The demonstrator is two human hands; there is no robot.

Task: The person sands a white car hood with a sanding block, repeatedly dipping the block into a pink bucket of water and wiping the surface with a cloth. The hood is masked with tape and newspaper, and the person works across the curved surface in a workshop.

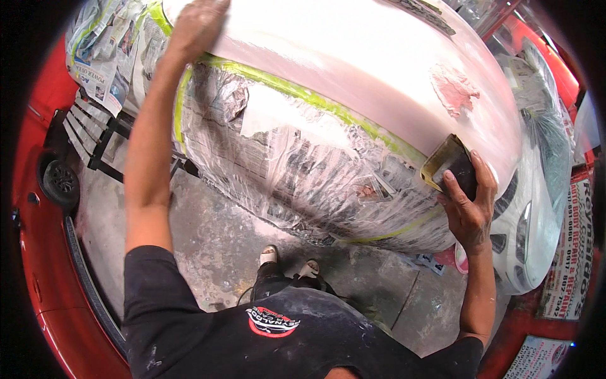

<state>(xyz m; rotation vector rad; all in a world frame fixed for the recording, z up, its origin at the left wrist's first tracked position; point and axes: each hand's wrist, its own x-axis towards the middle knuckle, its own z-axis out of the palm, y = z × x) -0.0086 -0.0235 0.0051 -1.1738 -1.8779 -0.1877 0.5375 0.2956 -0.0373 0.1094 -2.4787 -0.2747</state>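
Note:
A rounded car body panel (379,57), white to dusty pink, fills the top of the view. My left hand (197,28) lies flat on its left part near the taped edge, fingers stretched out and slightly blurred, some cut off by the top of the picture. In my right hand (470,211) is a dark sanding block (456,165) with a yellowish edge. It sits against the panel's lower right edge. A rough pink patch of body filler (453,91) shows above the block. Yellow-green masking tape (315,98) runs along the panel's lower border.
Dusty newspaper and plastic sheeting (271,164) cover the area below the tape. A red vehicle (57,252) stands at left, beside a dark metal frame (104,145). At right are a plastic-wrapped car part (536,208) and a sign (565,252). Below lies concrete floor (208,234).

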